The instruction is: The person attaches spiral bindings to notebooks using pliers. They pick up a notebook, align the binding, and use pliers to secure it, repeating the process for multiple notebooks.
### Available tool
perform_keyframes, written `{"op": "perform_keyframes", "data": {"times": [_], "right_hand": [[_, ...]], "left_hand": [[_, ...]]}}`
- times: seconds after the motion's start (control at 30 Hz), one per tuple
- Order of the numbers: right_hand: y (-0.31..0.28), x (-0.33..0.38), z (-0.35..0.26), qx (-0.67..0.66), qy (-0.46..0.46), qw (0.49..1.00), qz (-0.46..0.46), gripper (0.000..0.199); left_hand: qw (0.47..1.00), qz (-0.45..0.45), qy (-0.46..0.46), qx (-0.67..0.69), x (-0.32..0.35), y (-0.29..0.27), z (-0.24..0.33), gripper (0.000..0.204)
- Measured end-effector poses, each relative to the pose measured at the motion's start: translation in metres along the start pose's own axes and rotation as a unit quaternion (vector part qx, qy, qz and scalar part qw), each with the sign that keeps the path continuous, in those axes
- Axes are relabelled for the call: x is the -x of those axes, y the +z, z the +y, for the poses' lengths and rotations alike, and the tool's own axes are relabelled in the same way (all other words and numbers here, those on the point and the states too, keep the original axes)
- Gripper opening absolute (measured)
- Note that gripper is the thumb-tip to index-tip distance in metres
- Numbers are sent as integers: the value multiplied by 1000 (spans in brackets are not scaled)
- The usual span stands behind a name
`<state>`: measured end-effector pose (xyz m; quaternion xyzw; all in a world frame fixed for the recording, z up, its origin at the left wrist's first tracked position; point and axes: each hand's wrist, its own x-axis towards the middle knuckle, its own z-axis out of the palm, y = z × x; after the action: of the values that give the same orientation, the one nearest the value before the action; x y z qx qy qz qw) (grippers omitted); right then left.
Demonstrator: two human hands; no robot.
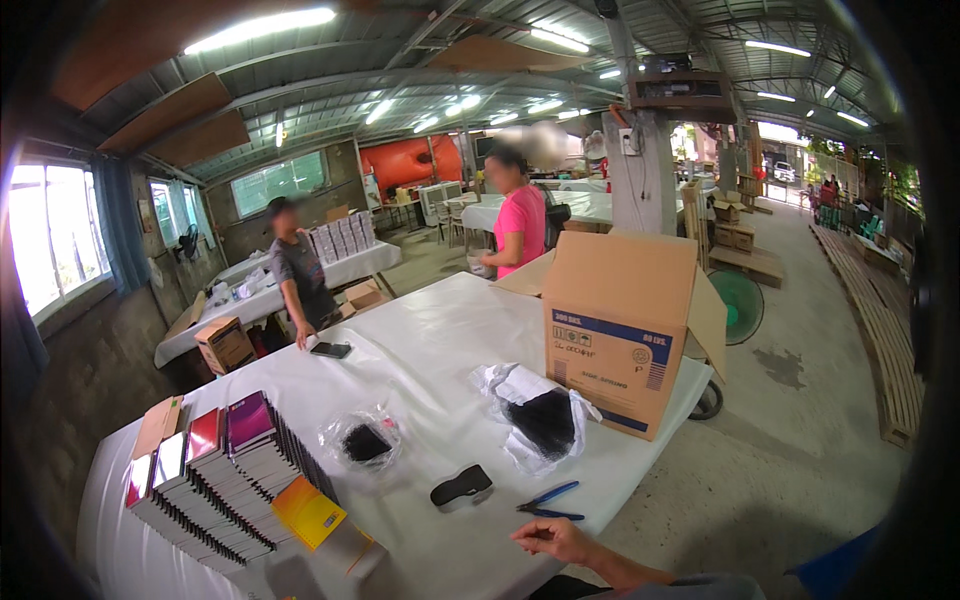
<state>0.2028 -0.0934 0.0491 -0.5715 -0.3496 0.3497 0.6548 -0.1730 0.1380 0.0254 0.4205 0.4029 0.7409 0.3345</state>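
My right hand [552,540] reaches in low over the table's near edge, its fingers curled toward the thumb; I cannot make out what they hold, if anything. Just beyond it lie blue-handled pliers [550,501], handles spread. To their left is a flat black piece [461,486] with a rounded outline, its kind unclear. Farther off, an open white plastic bag [505,385] bares a mass of thin black strands or strips [543,422]. A clear plastic bag [385,422] holds more black material. My left hand is out of view.
Stacks of notebooks [215,480] fill the table's left end, a yellow-covered one [308,512] nearest. An open cardboard box [615,340] stands at the right edge. Across the table, one person [300,270] touches near a dark phone [331,350]; another in pink [520,225] stands behind.
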Motion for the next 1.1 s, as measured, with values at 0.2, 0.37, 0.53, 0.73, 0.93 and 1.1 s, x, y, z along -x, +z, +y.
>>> {"op": "perform_keyframes", "data": {"times": [0.2,0.37,0.53,0.73,0.93,1.1], "right_hand": [[41,-20,4,-22,48,995,-86,20],[131,-76,-9,116,-44,939,-321,39],[214,-119,-2,168,-123,894,-397,54],[274,-130,19,151,-137,901,-383,56],[312,-137,43,70,-114,929,-345,54],[326,-141,45,43,-46,910,-410,49]], "left_hand": [[999,30,-6,-17,8,10,17,38],[997,67,-17,-29,6,-2,-4,38],[975,45,63,-209,6,-3,3,42],[997,42,-12,-66,6,-3,5,53],[998,53,-35,-17,6,-1,5,54],[998,48,-33,-38,3,-4,3,53]]}}
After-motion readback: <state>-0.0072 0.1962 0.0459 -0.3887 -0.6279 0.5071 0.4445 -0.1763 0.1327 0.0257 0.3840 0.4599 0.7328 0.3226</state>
